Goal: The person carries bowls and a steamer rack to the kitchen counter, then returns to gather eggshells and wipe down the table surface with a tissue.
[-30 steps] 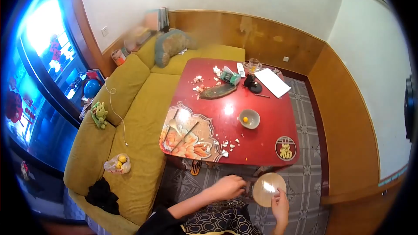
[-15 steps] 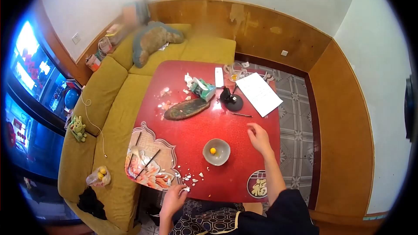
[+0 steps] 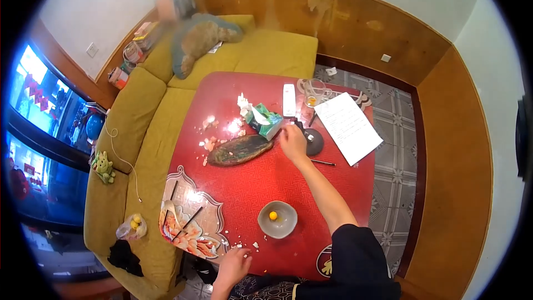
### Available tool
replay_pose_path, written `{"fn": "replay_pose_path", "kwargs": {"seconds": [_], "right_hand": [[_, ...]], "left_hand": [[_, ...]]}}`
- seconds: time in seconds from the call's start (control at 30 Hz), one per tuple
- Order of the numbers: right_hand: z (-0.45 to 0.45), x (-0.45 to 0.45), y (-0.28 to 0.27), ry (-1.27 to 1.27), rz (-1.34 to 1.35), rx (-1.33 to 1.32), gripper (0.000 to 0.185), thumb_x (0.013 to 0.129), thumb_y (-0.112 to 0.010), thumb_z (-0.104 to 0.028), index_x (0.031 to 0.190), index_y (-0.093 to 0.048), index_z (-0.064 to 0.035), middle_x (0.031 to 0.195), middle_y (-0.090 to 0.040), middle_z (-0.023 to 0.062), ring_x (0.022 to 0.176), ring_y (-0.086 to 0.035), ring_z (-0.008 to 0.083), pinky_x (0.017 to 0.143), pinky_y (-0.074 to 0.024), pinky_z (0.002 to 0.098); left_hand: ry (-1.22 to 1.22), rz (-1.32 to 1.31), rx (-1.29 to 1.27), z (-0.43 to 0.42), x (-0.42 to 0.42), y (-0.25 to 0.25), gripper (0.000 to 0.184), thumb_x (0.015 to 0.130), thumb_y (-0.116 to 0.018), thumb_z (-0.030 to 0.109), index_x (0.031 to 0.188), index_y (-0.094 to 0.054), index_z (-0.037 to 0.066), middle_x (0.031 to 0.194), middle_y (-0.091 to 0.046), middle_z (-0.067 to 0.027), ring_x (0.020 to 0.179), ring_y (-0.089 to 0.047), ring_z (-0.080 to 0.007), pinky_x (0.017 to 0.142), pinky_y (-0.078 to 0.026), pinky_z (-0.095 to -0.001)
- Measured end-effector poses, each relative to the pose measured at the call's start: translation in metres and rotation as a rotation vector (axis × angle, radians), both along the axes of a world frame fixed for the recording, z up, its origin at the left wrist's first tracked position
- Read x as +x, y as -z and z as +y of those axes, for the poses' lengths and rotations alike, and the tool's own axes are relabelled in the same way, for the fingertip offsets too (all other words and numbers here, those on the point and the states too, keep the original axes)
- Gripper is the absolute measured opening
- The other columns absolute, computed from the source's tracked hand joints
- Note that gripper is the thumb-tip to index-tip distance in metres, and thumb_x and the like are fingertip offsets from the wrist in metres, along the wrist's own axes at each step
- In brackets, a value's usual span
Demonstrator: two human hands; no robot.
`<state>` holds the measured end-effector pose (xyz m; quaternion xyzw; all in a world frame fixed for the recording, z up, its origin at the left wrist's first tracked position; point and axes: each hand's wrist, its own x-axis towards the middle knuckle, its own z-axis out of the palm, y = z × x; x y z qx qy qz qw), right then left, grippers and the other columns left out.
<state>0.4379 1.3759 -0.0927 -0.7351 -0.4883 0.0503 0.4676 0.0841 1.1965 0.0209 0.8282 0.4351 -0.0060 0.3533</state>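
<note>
Across the red table (image 3: 239,178) reaches my right hand (image 3: 292,140), at the green tissue pack (image 3: 267,122) and a black object on a round base (image 3: 314,141). Its fingertips are hard to make out against these. My left hand (image 3: 235,263) rests at the near edge beside white shell bits (image 3: 255,245), fingers bent, their tips partly hidden. A grey bowl (image 3: 277,219) with a yellow yolk (image 3: 272,215) stands between my arms. Left of the tissue pack lies a dark oval board (image 3: 240,150) with pinkish and white scraps around it.
White paper (image 3: 348,128), a glass mug (image 3: 314,95) and a white remote (image 3: 289,100) lie at the far right. Dark sticks and a wooden spoon (image 3: 173,211) are on the floral corner. A green sofa (image 3: 152,128) runs along the left.
The round wooden lid seen a second ago is out of my right hand. That hand has moved forward over the table to the tissue pack. My left hand has come to the near edge.
</note>
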Motion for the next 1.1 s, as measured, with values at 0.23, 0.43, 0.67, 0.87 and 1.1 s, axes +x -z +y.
{"fn": "replay_pose_path", "kwargs": {"seconds": [0.23, 0.43, 0.67, 0.87, 1.1], "right_hand": [[0.076, -0.033, 0.014, 0.063, -0.229, -0.416, 0.082, 0.060, -0.078, -0.030, 0.127, -0.037, -0.0076, 0.132, -0.031, 0.0206, 0.122, -0.030, 0.0370, 0.098, -0.0267, 0.0527], [0.083, -0.041, 0.033, 0.277, -0.457, -0.490, 0.055, 0.063, -0.075, -0.023, 0.110, -0.051, -0.0055, 0.115, -0.047, 0.0148, 0.115, -0.039, 0.0323, 0.093, -0.0324, 0.0486], [0.072, -0.076, 0.048, -0.479, -0.382, -0.504, 0.089, 0.056, -0.080, -0.033, 0.126, -0.036, -0.0009, 0.126, -0.041, 0.0158, 0.120, -0.037, 0.0304, 0.098, -0.0315, 0.0474], [0.065, -0.081, 0.029, -0.456, -0.404, -0.858, 0.085, 0.050, -0.081, -0.044, 0.115, -0.045, -0.0022, 0.118, -0.046, 0.0152, 0.116, -0.040, 0.0301, 0.094, -0.0345, 0.0494], [0.001, -0.099, 0.018, -0.529, 0.002, -0.659, 0.046, 0.072, -0.069, -0.031, 0.102, -0.052, -0.0007, 0.099, -0.058, 0.0198, 0.094, -0.057, 0.0364, 0.080, -0.0449, 0.0433]], "left_hand": [[-0.066, 0.086, -0.061, -0.009, -0.006, -0.001, 0.023, 0.078, -0.060, 0.019, 0.096, -0.061, 0.005, 0.085, -0.061, -0.0135, 0.084, -0.058, -0.0318, 0.075, -0.046, -0.0405], [-0.134, 0.089, -0.049, -0.010, -0.019, -0.001, 0.023, 0.078, -0.060, 0.018, 0.097, -0.061, 0.005, 0.085, -0.060, -0.0137, 0.085, -0.057, -0.0318, 0.076, -0.045, -0.0401], [-0.158, 0.086, -0.045, -0.015, -0.034, 0.000, 0.021, 0.078, -0.060, 0.017, 0.095, -0.061, 0.004, 0.089, -0.059, -0.0151, 0.087, -0.056, -0.0324, 0.078, -0.045, -0.0391], [-0.242, 0.066, -0.036, -0.016, -0.046, -0.003, 0.021, 0.078, -0.059, 0.015, 0.094, -0.061, 0.002, 0.093, -0.059, -0.0161, 0.092, -0.055, -0.0335, 0.082, -0.044, -0.0403], [-0.158, -0.317, 0.097, 0.055, 0.003, 0.049, 0.053, 0.087, -0.050, 0.017, 0.133, -0.031, -0.002, 0.140, -0.026, -0.0225, 0.132, -0.024, -0.0348, 0.107, -0.021, -0.0412]]}}
